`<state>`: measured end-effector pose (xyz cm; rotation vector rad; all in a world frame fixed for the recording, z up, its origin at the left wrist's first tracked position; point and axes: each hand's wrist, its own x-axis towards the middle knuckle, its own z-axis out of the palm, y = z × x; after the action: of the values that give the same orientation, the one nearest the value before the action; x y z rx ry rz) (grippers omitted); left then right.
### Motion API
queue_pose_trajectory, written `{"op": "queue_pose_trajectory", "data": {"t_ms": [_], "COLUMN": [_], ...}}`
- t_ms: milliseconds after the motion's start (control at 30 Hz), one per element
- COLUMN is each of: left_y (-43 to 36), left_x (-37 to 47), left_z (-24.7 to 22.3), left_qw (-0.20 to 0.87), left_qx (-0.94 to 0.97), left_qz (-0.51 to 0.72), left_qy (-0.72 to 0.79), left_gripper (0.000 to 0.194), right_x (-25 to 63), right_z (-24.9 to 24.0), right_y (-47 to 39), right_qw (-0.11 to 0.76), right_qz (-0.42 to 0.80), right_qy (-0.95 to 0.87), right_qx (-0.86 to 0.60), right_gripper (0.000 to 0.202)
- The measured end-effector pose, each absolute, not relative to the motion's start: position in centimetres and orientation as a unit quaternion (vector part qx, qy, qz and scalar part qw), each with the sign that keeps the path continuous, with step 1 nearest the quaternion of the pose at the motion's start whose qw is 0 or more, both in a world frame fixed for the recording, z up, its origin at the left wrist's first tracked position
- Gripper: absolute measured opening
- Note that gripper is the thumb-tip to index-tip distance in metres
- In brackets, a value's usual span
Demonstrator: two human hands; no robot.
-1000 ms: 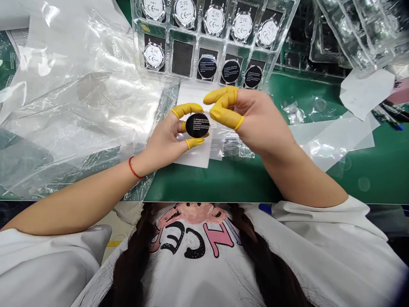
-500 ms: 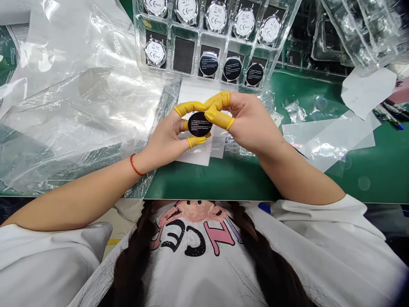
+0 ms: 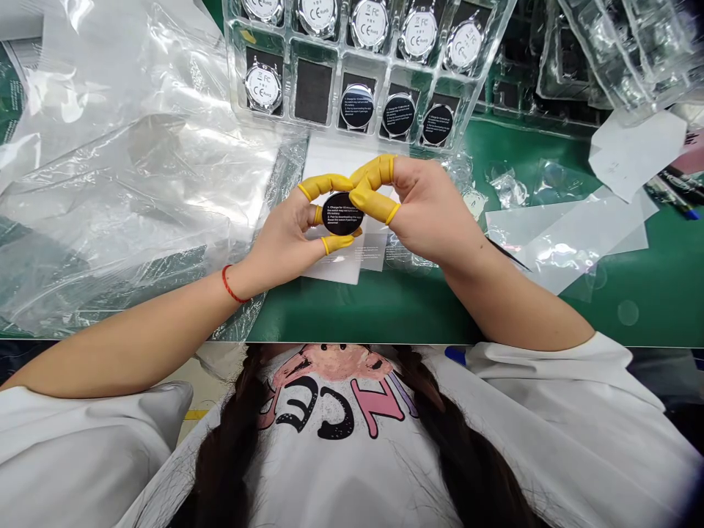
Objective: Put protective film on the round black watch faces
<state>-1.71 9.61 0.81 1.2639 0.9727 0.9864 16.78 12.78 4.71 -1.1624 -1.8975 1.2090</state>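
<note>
My left hand point(image 3: 291, 231), in yellow finger cots, grips a round black watch face point(image 3: 342, 213) with white printed text by its edge. My right hand point(image 3: 410, 198), also in yellow cots, is pinched at the upper right edge of the face; whatever its fingertips hold is too small to make out. Beyond my hands lies a clear tray point(image 3: 338, 53) of watches. In its front row, one watch point(image 3: 263, 86) shows a silver back, one compartment point(image 3: 313, 91) holds only a black pad, and several watches point(image 3: 357, 107) show black faces.
Crumpled clear plastic point(image 3: 137, 169) covers the left of the green table point(image 3: 363, 315). White sheets point(image 3: 333, 161) lie under my hands. More clear trays point(image 3: 621, 51) are stacked at the back right, with translucent sheets point(image 3: 566, 227) and pens point(image 3: 674, 192) nearer.
Both hands keep almost the same pose around the watch face. The view has shifted very slightly, and the tray appears a little further up and left.
</note>
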Motion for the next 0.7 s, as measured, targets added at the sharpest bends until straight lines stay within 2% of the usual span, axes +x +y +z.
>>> {"op": "queue_pose_trajectory", "data": {"t_ms": [333,400,533,600,700], "left_y": [9.8,9.8,9.8,9.7,9.6], "left_x": [-1.7,-1.8,-2.1,-2.5,-2.9], "left_z": [-0.1,-0.1,0.5,1.1,1.9], "left_qw": [0.577,0.577,0.584,0.602,0.662], "left_qx": [0.578,0.577,0.560,0.543,0.500], "left_qz": [0.437,0.434,0.418,0.414,0.418], "left_qy": [0.377,0.381,0.411,0.413,0.370], "left_gripper": [0.059,0.059,0.060,0.061,0.064], "right_x": [16.6,16.6,18.2,19.7,22.0], "right_z": [4.4,4.6,5.8,5.9,4.7], "right_y": [12.6,12.4,12.4,12.7,13.6], "right_qw": [0.304,0.297,0.294,0.265,0.155], "right_qz": [0.429,0.385,0.219,0.159,0.126], "right_qy": [-0.729,-0.751,-0.806,-0.814,-0.795], "right_qx": [-0.437,-0.446,-0.465,-0.492,-0.572], "right_gripper": [0.043,0.038,0.021,0.015,0.019]}}
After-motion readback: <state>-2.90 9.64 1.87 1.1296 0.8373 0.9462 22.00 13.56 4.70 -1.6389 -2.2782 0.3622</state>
